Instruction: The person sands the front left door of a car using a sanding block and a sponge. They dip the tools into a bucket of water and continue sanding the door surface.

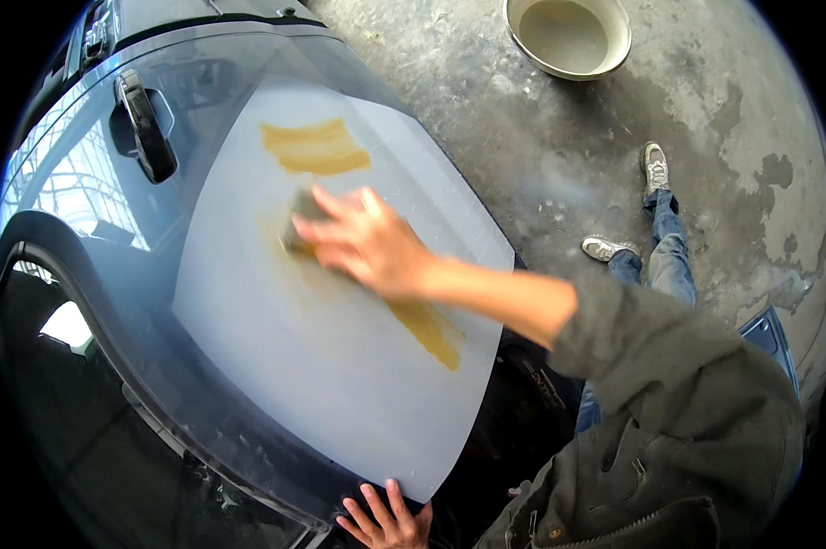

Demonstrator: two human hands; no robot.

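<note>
A blurred, small grey-brown sanding block is in my right hand, whose fingers curl over it. It presses on the pale grey patch of a dark blue-grey car door. Yellow-brown filler forms a band just beyond the block, and another filler streak runs out from under my right wrist. At the bottom, my left hand rests with fingers spread over the door's edge, holding nothing.
A black door handle sticks out at the upper left, above the dark window. On the stained concrete floor stands a round basin of cloudy liquid. My shoes are at the right, near a blue panel.
</note>
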